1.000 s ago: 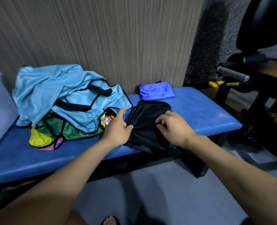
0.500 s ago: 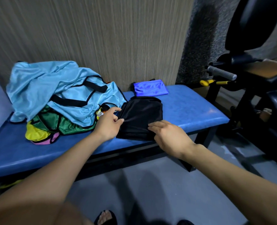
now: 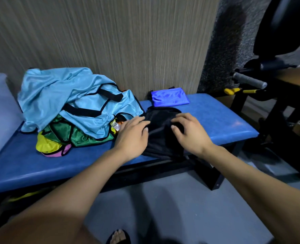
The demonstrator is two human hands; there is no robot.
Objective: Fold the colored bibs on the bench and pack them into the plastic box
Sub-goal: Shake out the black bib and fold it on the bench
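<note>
A bare foot in a dark sandal (image 3: 118,236) shows at the bottom, at 6 o'clock, on the grey floor. Past it is the long blue padded worktop (image 3: 61,161).

On the near edge of the worktop lies the black shiny cloth bib (image 3: 160,136). Both hands rest on top of it. The left hand (image 3: 132,136) lies flat with its fingers stretched out and holds nothing. The right hand (image 3: 189,132) has bent fingers that press down on the cloth. I think the hands press so the slippery fold stays flat.

At 9 o'clock from the hands is the messy pile of light blue, green, yellow and pink bibs (image 3: 75,110), likely waiting to be folded.

At 12 o'clock, by the wall, lies the folded bright blue bib (image 3: 169,96), kept apart because it looks done.

I cannot see the plastic box.
</note>
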